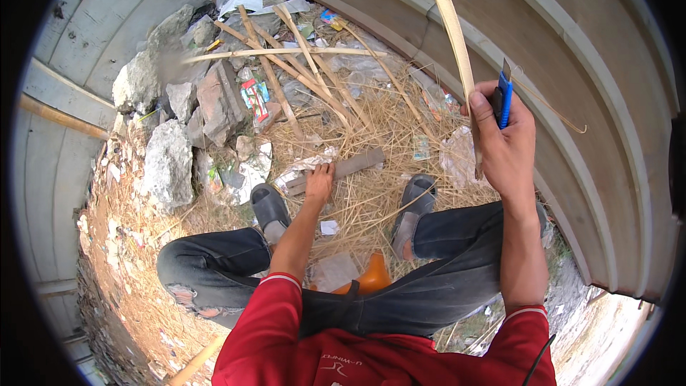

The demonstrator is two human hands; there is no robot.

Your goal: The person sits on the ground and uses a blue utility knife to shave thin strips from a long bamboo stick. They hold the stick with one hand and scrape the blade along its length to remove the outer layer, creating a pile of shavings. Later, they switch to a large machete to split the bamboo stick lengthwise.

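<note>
My right hand (509, 139) is raised at the right, closed round a long pale bamboo strip (455, 28). The strip rises past the top edge of the view. A blue utility knife (505, 104) is held in the same hand, its blade pointing up. Low in the middle, my left hand (320, 180) has its fingers over a flat grey-brown wooden board (359, 162). The board lies on the straw between my feet; part of it is hidden under the hand.
Split bamboo sticks (307, 78) lie crossed on straw ahead. Broken concrete chunks (170, 164) and plastic litter are heaped at the left. Corrugated metal walls (572, 50) stand close on both sides. Something orange (375, 275) shows beneath my legs. A thin hooked wire (554, 106) is near the knife.
</note>
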